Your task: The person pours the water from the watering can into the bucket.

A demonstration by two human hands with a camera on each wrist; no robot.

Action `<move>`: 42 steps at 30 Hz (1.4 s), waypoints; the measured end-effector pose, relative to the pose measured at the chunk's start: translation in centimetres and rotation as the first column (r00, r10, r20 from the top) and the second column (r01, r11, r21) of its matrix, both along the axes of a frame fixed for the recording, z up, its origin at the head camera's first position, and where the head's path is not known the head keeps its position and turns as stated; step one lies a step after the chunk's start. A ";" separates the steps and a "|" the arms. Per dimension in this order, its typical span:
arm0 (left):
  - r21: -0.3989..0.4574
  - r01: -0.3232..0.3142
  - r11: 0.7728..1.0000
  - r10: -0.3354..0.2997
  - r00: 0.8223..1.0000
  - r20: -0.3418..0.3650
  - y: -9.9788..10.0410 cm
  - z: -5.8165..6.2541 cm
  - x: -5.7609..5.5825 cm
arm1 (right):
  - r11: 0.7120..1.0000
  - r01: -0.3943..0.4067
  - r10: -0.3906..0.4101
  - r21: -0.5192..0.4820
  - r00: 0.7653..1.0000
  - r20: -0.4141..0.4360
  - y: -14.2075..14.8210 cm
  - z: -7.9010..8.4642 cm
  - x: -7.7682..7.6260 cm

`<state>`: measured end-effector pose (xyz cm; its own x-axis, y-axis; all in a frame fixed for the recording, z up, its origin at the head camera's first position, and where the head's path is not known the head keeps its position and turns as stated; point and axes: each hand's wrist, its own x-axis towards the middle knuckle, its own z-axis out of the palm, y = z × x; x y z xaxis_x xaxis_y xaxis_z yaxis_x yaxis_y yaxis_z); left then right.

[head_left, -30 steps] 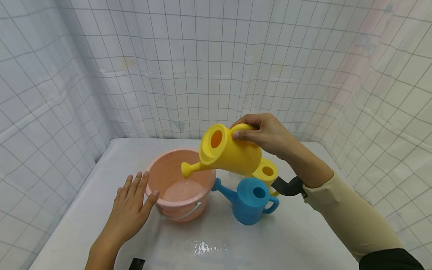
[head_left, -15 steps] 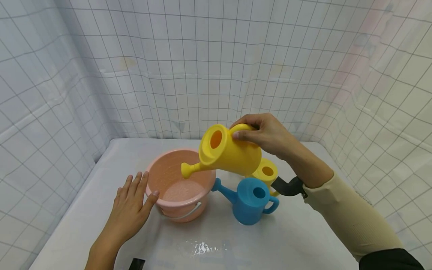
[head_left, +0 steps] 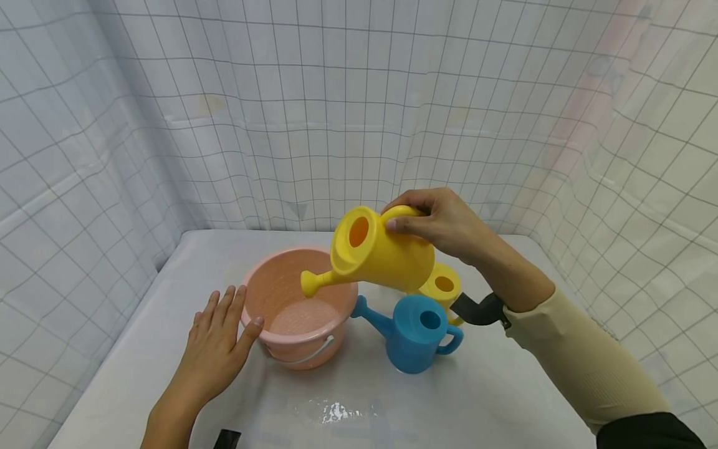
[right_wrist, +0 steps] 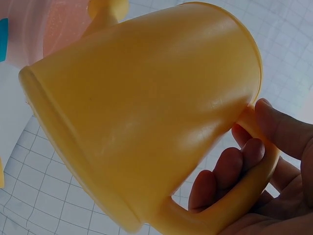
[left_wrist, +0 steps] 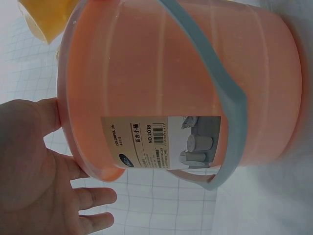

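Note:
By its handle, my right hand (head_left: 443, 221) grips a yellow watering can (head_left: 387, 259), tilted with its spout down over the pink bucket (head_left: 303, 340). In the right wrist view the fingers curl through the can's handle (right_wrist: 244, 196). My left hand (head_left: 215, 349) touches the bucket's left rim with its fingers spread out straight. The left wrist view shows the thumb and a finger against the rim (left_wrist: 68, 122), and a label (left_wrist: 161, 142) on the bucket's side. Whether water leaves the spout cannot be made out.
A blue watering can (head_left: 415, 340) stands upright right of the bucket, its spout near the rim. Behind it is a second yellow watering can (head_left: 443, 284), partly hidden. A wet patch (head_left: 339, 411) shines on the white table (head_left: 449, 405). Gridded curtains (head_left: 359, 112) enclose the back and sides.

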<state>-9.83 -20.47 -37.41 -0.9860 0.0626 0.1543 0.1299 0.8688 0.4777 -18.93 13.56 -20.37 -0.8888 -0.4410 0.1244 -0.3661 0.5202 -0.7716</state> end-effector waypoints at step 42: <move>-0.014 0.002 1.000 -0.002 1.000 0.004 0.0 0.0 0.0 | 1.000 -0.003 0.003 0.013 1.000 -0.016 0.0 0.3 0.4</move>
